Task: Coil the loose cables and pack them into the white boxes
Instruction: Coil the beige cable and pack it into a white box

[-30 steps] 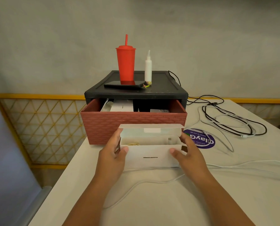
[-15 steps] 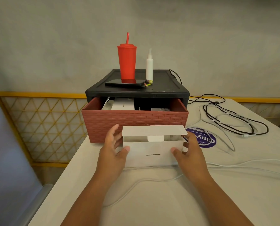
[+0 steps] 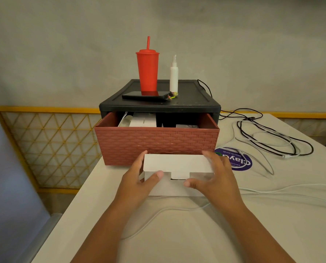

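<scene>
A small white cardboard box (image 3: pixel 175 166) sits on the table just in front of the drawer, its lid folded down flat with the tab over the front slot. My left hand (image 3: pixel 139 181) grips its left end, thumb on the front face. My right hand (image 3: pixel 213 177) holds the right end, thumb on the front near the slot. A loose white cable (image 3: pixel 177 209) trails across the table under my forearms. A tangle of black and white cables (image 3: pixel 268 141) lies at the right. More white boxes (image 3: pixel 143 120) stand inside the open drawer.
A black storage unit (image 3: pixel 188 103) with a red brick-pattern drawer (image 3: pixel 156 143) pulled out stands behind the box. On top are a red tumbler (image 3: pixel 148 71), a white bottle (image 3: pixel 174 76) and a phone (image 3: pixel 145 95). A purple round sticker (image 3: pixel 242 164) lies at the right.
The box lid, open a second ago, has been folded down flat over the box. My right thumb has slid inward along the front toward the slot.
</scene>
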